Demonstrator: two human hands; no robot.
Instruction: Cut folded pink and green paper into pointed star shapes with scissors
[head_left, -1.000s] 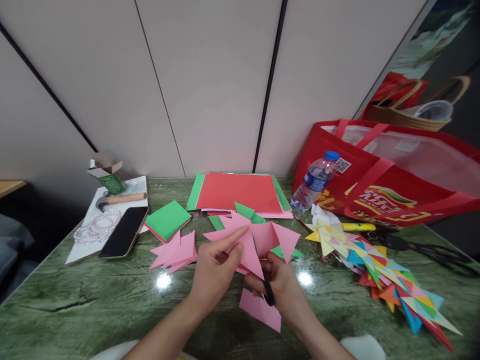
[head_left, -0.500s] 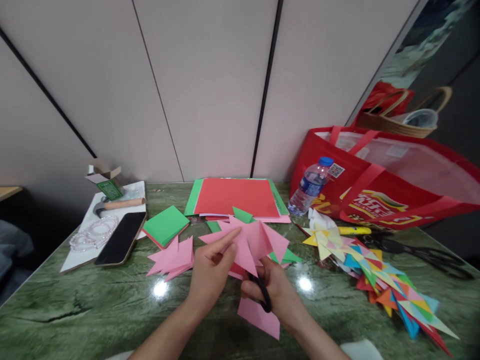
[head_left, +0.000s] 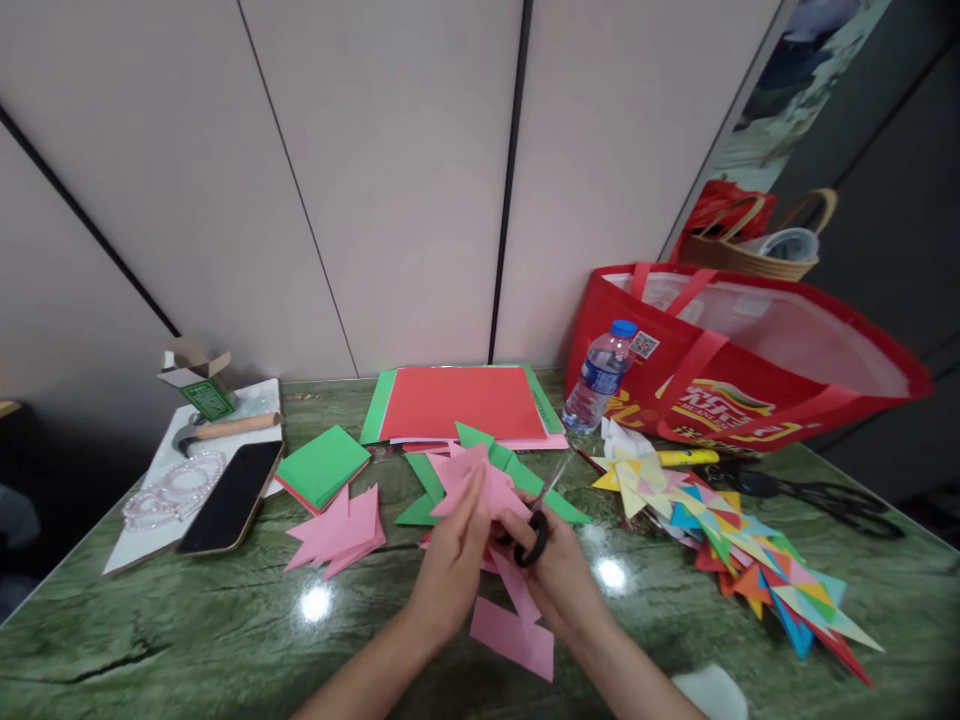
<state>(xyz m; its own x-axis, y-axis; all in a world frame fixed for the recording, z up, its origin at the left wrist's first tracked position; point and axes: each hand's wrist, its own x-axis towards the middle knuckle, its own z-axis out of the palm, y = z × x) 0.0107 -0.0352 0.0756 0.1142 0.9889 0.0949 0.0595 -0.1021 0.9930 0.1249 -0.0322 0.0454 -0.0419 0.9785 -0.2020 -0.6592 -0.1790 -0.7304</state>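
Between my two hands is a folded pink paper star (head_left: 463,470) with several points. My left hand (head_left: 454,550) is closed on its left side, the index finger lying along it. My right hand (head_left: 559,560) has a pair of black-handled scissors (head_left: 534,540) hooked in it, the blades sticking up and away to the right; its thumb and fingers also press the star's right edge. Below my hands lies a pink paper scrap (head_left: 514,640). Green folded paper points (head_left: 431,490) spread out behind the star. Left of my hands rests a stack of pink pointed cut-outs (head_left: 345,530).
Green paper squares (head_left: 322,465), a phone (head_left: 231,498), a hammer (head_left: 232,427) and a small box (head_left: 206,390) are on the left. Red sheets (head_left: 465,400) lie at the back. A water bottle (head_left: 600,375), a red bag (head_left: 720,350) and a colourful paper star chain (head_left: 750,555) are on the right.
The star has been drawn together and looks smaller. The scissors have turned from under the paper to point up and right, and both hands have moved closer together.
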